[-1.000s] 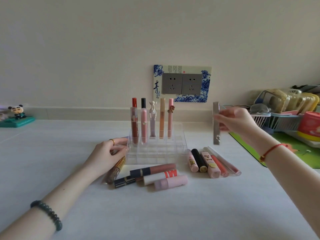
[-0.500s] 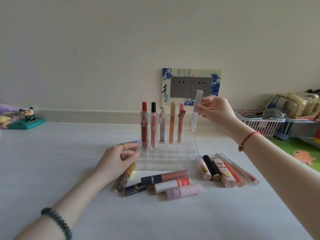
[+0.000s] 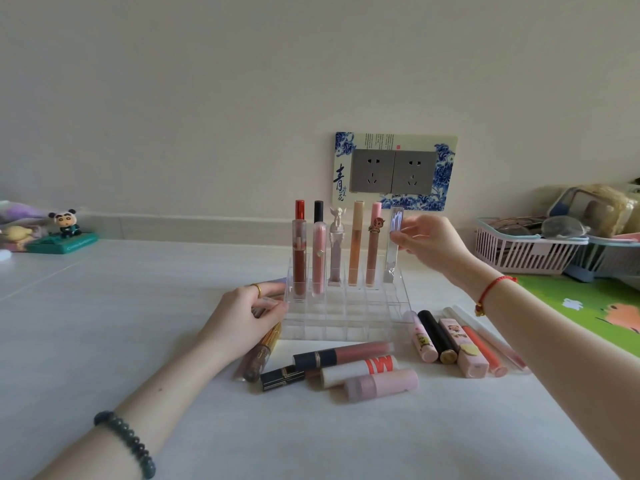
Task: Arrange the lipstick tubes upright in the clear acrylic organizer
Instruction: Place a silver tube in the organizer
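The clear acrylic organizer (image 3: 346,317) stands mid-table with several tall lip tubes (image 3: 319,251) upright in its back row. My right hand (image 3: 429,242) pinches a clear silver-topped tube (image 3: 393,251) upright, its lower end in the back row's rightmost slot. My left hand (image 3: 247,315) rests against the organizer's left wall, fingers touching it. Loose tubes lie flat in front (image 3: 360,370) and to the right (image 3: 460,341) of the organizer.
A gold-capped tube (image 3: 261,355) lies under my left hand. White and pink baskets (image 3: 530,254) with clutter stand at the right, beside a green mat (image 3: 588,306). A panda figurine (image 3: 65,225) sits far left. A wall socket plate (image 3: 394,171) is behind.
My right hand carried the clear tube leftward and down from the right of the table to the organizer's back row. The left hand stayed on the organizer.
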